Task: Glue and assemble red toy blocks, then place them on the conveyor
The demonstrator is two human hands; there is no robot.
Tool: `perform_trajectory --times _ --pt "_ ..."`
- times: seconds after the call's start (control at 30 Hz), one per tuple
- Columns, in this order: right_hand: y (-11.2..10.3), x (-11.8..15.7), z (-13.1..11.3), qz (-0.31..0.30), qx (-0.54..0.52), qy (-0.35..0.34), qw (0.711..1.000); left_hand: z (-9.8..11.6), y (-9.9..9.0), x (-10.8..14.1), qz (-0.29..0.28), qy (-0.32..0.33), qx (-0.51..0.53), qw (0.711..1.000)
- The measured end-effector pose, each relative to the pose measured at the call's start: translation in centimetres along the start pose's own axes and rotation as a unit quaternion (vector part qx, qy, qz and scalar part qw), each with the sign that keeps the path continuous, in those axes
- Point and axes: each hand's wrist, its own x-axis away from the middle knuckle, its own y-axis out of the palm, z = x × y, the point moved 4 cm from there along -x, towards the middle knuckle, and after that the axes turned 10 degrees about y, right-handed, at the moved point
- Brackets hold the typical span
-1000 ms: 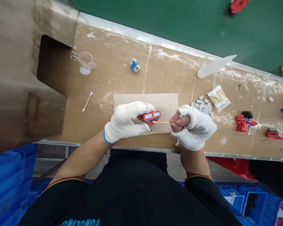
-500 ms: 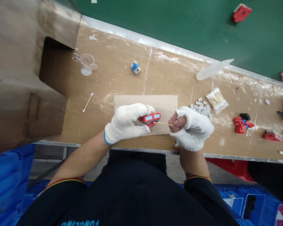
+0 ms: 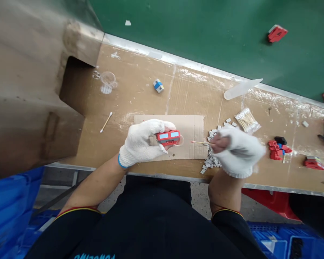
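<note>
My left hand [image 3: 143, 141], in a white fingerless glove, grips a small red toy vehicle part [image 3: 168, 136] with two pale blue windows. It is held above a flat piece of cardboard [image 3: 190, 126]. My right hand [image 3: 236, 149], gloved the same way and blurred by motion, pinches a cotton swab [image 3: 201, 142] whose reddish tip points left toward the red part, with a gap between them. Small grey pieces [image 3: 212, 160] lie heaped on the table beneath and left of the right hand.
A bag of cotton swabs [image 3: 247, 120] and a white plastic strip [image 3: 243, 89] lie at the right. A loose swab [image 3: 106, 122], a clear round dish [image 3: 108, 79] and a blue-grey block [image 3: 158, 86] are farther left. Red parts [image 3: 279, 149] sit right. A metal housing [image 3: 43, 108] borders the left.
My right hand has drawn the swab away to the right, off the red part. My left hand still holds the part, now slightly farther left. The whole view has shifted a little.
</note>
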Motion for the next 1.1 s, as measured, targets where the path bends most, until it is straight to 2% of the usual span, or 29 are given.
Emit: perform_trajectory --times 0.07,0.13,0.27,0.4,0.53,0.6,0.67,0.7,0.77,0.8,0.83,0.87,0.9,0.97,1.03,1.1 --pt "1.7 -0.4 0.2 -0.142 0.084 -0.014 0.986 0.7 -0.4 -0.2 0.001 0.039 -0.018 0.999" --pt "3.2 -0.4 0.6 -0.212 0.158 -0.038 0.964 1.2 -1.0 -0.3 0.013 0.065 -0.034 0.997" --pt "4.4 -0.1 1.6 -0.248 0.195 -0.054 0.947 1.6 -1.4 -0.6 0.017 0.087 -0.028 0.996" --pt "4.3 0.3 1.7 -0.248 0.194 -0.066 0.947 0.8 -1.8 -0.5 0.04 0.055 -0.016 0.998" --pt "4.7 0.2 1.9 -0.29 0.209 -0.031 0.934 -0.3 -2.4 0.1 0.094 0.059 -0.011 0.994" --pt "4.0 0.2 1.8 -0.311 0.166 -0.025 0.936 -0.7 -2.6 0.2 0.104 0.067 -0.021 0.992" --pt "2.1 0.3 1.7 -0.29 0.104 -0.025 0.951 -0.9 -2.7 0.3 0.107 0.068 -0.034 0.991" --pt "0.7 0.3 1.8 -0.25 0.086 -0.014 0.964 -0.9 -2.8 0.2 0.11 0.07 -0.038 0.991" --pt "-2.8 0.2 2.6 -0.108 0.113 0.047 0.987 -0.9 -2.8 0.1 0.114 0.074 -0.039 0.99" --pt "-4.5 0.3 3.2 -0.031 0.161 0.096 0.982 -0.8 -2.7 0.0 0.115 0.077 -0.038 0.99" --pt "-5.8 0.5 4.0 0.016 0.222 0.152 0.963 -0.7 -2.7 -0.1 0.113 0.078 -0.038 0.99" --pt "-6.7 0.6 4.8 0.023 0.287 0.209 0.935 -0.6 -2.7 -0.1 0.111 0.077 -0.04 0.99" --pt "-7.0 0.7 5.7 -0.006 0.345 0.26 0.902 -0.5 -2.7 -0.2 0.109 0.073 -0.043 0.99" --pt "-6.6 0.8 7.3 -0.106 0.414 0.322 0.845 -0.4 -2.7 -0.3 0.103 0.06 -0.048 0.992" --pt "-5.8 0.8 8.1 -0.166 0.431 0.339 0.819 -0.4 -2.6 -0.4 0.095 0.049 -0.047 0.993" --pt "-5.2 0.6 8.3 -0.172 0.436 0.341 0.815 -0.3 -2.5 -0.5 0.089 0.05 -0.049 0.994"
